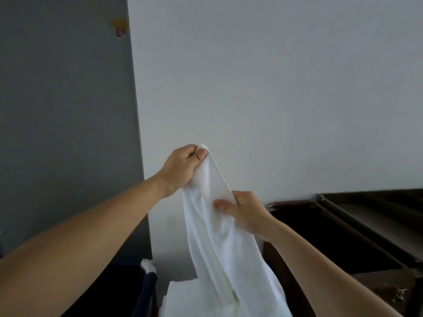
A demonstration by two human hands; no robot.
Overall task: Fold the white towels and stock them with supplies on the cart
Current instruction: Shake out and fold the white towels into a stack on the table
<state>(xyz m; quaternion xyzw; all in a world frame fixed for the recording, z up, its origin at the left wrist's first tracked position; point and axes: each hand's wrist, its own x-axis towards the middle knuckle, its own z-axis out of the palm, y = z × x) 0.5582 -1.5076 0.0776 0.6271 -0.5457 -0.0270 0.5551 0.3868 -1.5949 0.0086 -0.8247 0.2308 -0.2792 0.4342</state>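
A white towel (219, 236) hangs lengthwise in front of me, bunched and drooping toward the bottom of the view. My left hand (180, 167) pinches its top corner, raised against the white wall. Lower and to the right, my right hand (246, 211) grips the towel's right edge between thumb and fingers. The dark brown cart (343, 227) with a metal rail stands at the right, just behind my right hand. The towel's lower end runs out of view.
A white wall (274, 88) fills the view ahead, and a grey wall (64, 110) lies to the left. Below the towel sits a white flat surface or stack (177, 298). A dark blue fabric item (146, 287) with a white piece on it stands at the bottom left.
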